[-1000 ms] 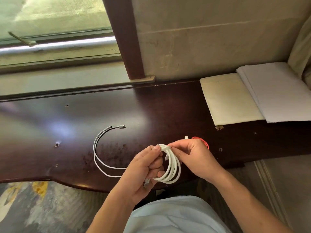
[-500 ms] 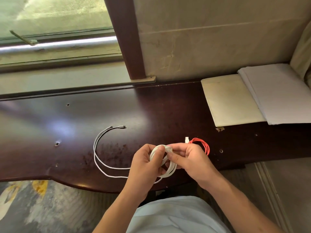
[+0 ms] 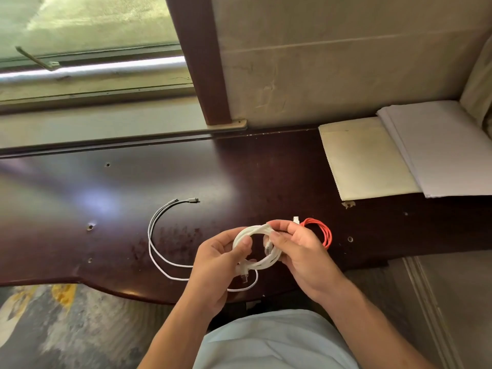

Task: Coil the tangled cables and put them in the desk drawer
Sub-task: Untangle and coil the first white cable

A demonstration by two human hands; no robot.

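White cable coil (image 3: pixel 262 246) is held just above the near edge of the dark wooden worktop (image 3: pixel 266 171), so the loops cannot spring apart. It is pinched at its 9 o'clock side by the left hand (image 3: pixel 221 259) and at 2 o'clock by the right hand (image 3: pixel 298 251), apparently to tuck the loose end. A grey-white cable (image 3: pixel 159 235) trails toward 9 o'clock, uncoiled. A red cable coil (image 3: pixel 323 231) lies at 3 o'clock. No drawer is visible.
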